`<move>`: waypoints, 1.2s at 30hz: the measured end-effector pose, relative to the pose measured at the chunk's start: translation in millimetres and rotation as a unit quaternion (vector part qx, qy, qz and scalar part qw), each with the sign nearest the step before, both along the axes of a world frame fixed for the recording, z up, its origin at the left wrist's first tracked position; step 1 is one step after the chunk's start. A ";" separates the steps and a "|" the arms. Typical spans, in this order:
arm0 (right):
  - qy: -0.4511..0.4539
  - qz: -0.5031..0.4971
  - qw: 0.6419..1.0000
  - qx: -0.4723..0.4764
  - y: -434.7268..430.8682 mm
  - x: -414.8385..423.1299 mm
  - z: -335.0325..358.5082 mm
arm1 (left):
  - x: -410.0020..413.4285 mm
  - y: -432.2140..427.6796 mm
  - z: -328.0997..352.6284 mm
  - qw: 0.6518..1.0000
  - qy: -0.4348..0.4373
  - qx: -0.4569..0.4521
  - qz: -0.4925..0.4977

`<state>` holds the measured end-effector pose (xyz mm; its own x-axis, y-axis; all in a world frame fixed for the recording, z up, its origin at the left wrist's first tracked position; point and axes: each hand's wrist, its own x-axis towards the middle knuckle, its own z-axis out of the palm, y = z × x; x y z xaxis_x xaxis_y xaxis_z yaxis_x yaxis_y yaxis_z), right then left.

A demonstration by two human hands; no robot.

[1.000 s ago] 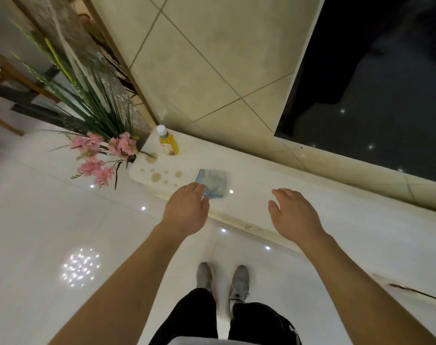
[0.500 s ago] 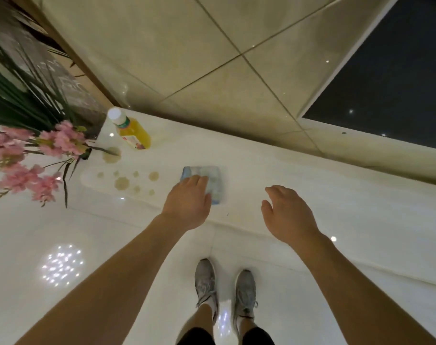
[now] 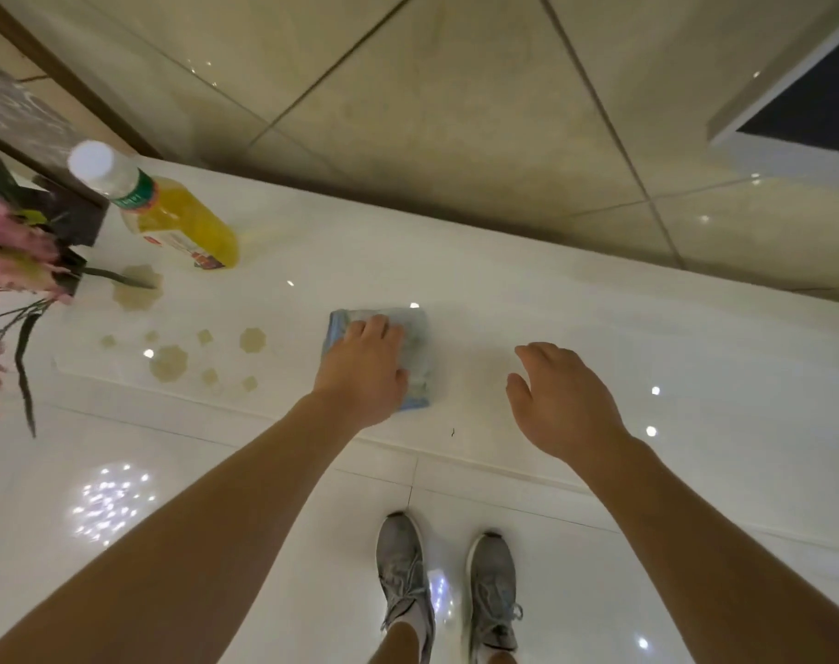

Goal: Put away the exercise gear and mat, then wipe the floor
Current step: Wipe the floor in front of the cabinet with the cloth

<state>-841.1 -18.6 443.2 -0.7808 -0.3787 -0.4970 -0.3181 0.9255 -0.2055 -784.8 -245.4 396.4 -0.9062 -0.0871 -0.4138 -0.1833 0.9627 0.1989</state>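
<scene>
A folded light-blue cloth (image 3: 415, 347) lies on a glossy white ledge (image 3: 599, 328) by the wall. My left hand (image 3: 362, 371) rests on top of the cloth, fingers closed over its left half. Hovering to the right of the cloth, my right hand (image 3: 561, 400) has its fingers spread and holds nothing. Several brownish spill spots (image 3: 168, 362) dot the ledge to the left of the cloth.
A bottle of yellow liquid (image 3: 168, 213) with a white cap stands at the ledge's left end. Pink artificial flowers (image 3: 5, 261) reach in from the left edge. Beige wall tiles (image 3: 408, 112) rise behind the ledge. My grey shoes (image 3: 446, 587) stand on the white floor.
I have leaned in closer to the ledge, and my left hand has settled further onto the cloth. The right hand has stayed hovering beside it.
</scene>
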 end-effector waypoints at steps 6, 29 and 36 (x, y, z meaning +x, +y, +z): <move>-0.006 -0.014 1.000 -0.005 2.0 -2.8 -17.0 | 1.0 -2.8 -21.1 0.999 0.029 -0.016 -0.010; 0.019 0.021 0.999 -0.021 21.4 8.9 34.3 | 34.9 18.4 44.8 0.986 0.156 -0.008 0.053; 0.031 0.050 0.997 -0.040 34.2 33.5 59.5 | 76.9 32.2 83.0 0.979 0.178 -0.022 0.092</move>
